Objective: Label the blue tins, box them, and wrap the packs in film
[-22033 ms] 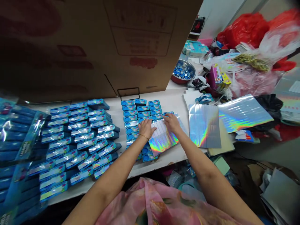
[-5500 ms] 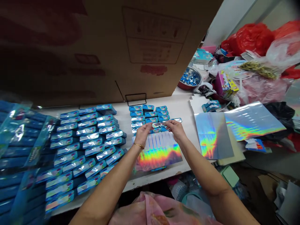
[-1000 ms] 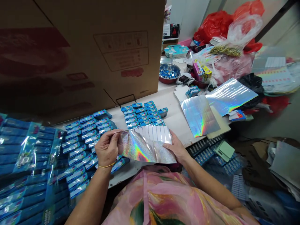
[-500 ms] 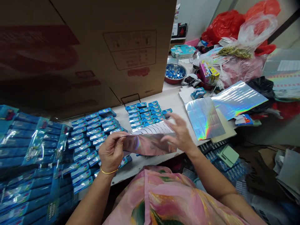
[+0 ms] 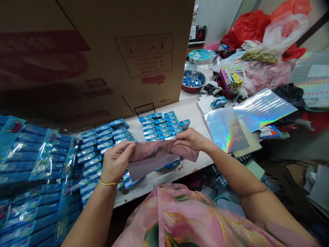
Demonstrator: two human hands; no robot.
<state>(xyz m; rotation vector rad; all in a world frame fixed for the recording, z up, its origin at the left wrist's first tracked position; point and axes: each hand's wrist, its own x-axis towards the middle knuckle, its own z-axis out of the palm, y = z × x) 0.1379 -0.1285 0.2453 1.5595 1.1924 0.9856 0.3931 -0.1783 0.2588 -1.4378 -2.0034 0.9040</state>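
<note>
A shiny reflective sheet (image 5: 156, 151) is stretched between my two hands above the table's front edge. My left hand (image 5: 118, 161), with a gold bracelet at the wrist, pinches its left end. The fingers of my right hand (image 5: 189, 139) are closed on its upper edge near the right end. A pale lower part of the sheet hangs under the mirrored strip. Behind the sheet, small blue boxes (image 5: 161, 126) stand in rows. More blue boxes (image 5: 91, 159) lie in rows to the left of my left hand.
A large cardboard box (image 5: 102, 61) stands at the back left. Wrapped blue packs (image 5: 31, 178) fill the left side. On the right are holographic sheets (image 5: 223, 127), a metal bowl (image 5: 192, 80) of small blue pieces and red plastic bags (image 5: 248, 29).
My right hand has closed on the sheet, having been apart-fingered beside it. The sheet has tilted, its pale part now hanging below. My left hand has moved slightly left.
</note>
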